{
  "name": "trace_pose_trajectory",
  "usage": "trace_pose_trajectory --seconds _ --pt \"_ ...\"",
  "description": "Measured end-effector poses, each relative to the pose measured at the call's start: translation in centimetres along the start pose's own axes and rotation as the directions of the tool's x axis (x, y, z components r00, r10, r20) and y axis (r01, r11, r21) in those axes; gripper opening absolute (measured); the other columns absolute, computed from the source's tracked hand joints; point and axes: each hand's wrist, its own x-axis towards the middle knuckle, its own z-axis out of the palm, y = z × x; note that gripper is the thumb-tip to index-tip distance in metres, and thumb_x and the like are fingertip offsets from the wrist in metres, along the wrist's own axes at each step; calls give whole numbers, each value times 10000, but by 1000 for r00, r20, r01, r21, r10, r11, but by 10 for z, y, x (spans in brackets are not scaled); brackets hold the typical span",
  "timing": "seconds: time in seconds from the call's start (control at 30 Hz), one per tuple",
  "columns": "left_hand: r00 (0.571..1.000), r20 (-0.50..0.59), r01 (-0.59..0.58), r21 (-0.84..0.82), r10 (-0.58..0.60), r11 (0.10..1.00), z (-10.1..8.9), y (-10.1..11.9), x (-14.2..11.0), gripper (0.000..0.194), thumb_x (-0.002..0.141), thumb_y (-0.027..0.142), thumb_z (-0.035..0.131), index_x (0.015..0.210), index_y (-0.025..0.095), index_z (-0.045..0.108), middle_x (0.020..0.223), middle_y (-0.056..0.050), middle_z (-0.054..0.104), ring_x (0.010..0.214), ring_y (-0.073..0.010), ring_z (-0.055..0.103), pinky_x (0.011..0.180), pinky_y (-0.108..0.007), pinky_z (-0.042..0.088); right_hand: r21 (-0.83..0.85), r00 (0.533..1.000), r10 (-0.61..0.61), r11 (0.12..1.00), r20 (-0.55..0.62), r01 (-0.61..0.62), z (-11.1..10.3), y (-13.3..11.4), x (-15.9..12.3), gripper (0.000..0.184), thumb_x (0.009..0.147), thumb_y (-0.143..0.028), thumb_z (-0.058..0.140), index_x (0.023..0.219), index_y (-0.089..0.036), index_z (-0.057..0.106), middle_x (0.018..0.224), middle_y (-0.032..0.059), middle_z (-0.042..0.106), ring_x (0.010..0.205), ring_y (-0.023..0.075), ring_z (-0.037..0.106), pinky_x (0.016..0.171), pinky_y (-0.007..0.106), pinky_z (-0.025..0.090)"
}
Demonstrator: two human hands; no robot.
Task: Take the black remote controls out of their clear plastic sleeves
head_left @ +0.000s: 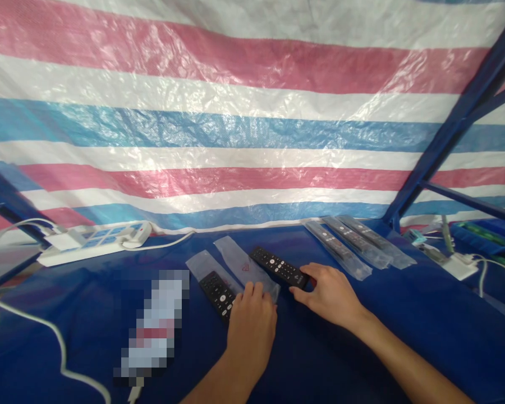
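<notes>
My right hand (330, 292) grips the lower end of a black remote control (280, 266), thumb and fingers closed on its edges. The remote lies slantwise, close to the blue tabletop. My left hand (252, 325) has its bent fingers closed at the lower end of a clear plastic sleeve (239, 258) with a small red mark; the exact grip is partly hidden. Just left of that hand, a second black remote (216, 294) rests on another clear sleeve (197, 261), its lower end hidden by the hand.
Several remotes in clear sleeves (340, 247) lie side by side at the back right. A white power strip (96, 241) with plugs and cables sits at the back left. A pixelated item (155, 325) with a cable lies front left. Striped sheeting (235, 129) hangs behind the table (320, 359).
</notes>
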Motion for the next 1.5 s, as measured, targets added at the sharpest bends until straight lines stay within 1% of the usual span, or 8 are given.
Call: trace_pose_trajectory --seconds 0.2,0.37,0.6,0.77,0.9,1.07,1.27,1.5 --pt "998 -20 -58 -8 58 998 7 -4 1 236 885 116 465 822 155 689 855 -71 623 887 -230 548 736 -351 444 -127 994 77 990 80 -66 6 2 4 258 778 -457 624 838 -207 641 895 33 643 772 188 638 613 266 377" --pt "994 -22 -106 -9 106 994 10 -7 1 250 835 38 453 787 152 671 813 -66 610 865 -227 541 731 -343 429 -146 993 69 988 94 -54 14 -1 8 374 766 -551 617 885 -197 637 928 57 649 825 233 657 642 293 415" --pt "987 -145 -73 0 73 997 16 -11 -1 286 841 8 378 785 160 614 787 -44 577 801 -210 520 705 -324 422 -132 984 89 989 157 -68 7 -2 6 235 745 -422 625 809 -197 640 880 65 695 834 256 665 671 302 419" --pt "993 -89 -74 27 76 997 17 -15 -2 290 784 -34 407 831 155 621 824 -46 590 822 -203 525 698 -310 431 -133 978 97 988 186 -72 3 4 2 215 718 -418 622 751 -207 650 810 61 712 802 258 665 636 291 394" --pt "996 -57 -62 33 64 998 17 -16 0 322 749 -59 398 851 140 629 880 -70 596 852 -213 529 722 -328 442 -75 985 64 996 162 -52 -6 8 -1 194 712 -395 616 673 -205 631 730 34 691 714 213 642 572 261 338" --pt "989 -146 -22 -33 17 999 19 -22 7 321 765 -57 374 791 160 609 844 -45 567 839 -194 513 762 -320 433 30 989 35 999 146 -40 -28 14 -4 222 710 -384 610 589 -202 575 637 -1 625 577 148 548 509 243 282" --pt "990 -143 -12 -120 -6 993 24 -36 13 289 866 39 370 796 171 618 832 -33 582 847 -189 533 756 -305 433 142 968 -34 990 247 -2 -43 24 -11 259 681 -372 626 541 -192 505 554 -37 480 517 105 435 475 227 241" --pt "971 -187 105 -230 -150 968 10 -38 15 264 910 111 413 778 174 633 809 -30 618 812 -170 575 729 -273 431 217 928 -122 975 353 46 -52 33 -20 214 657 -336 652 576 -183 526 613 -39 487 559 101 442 491 219 264"
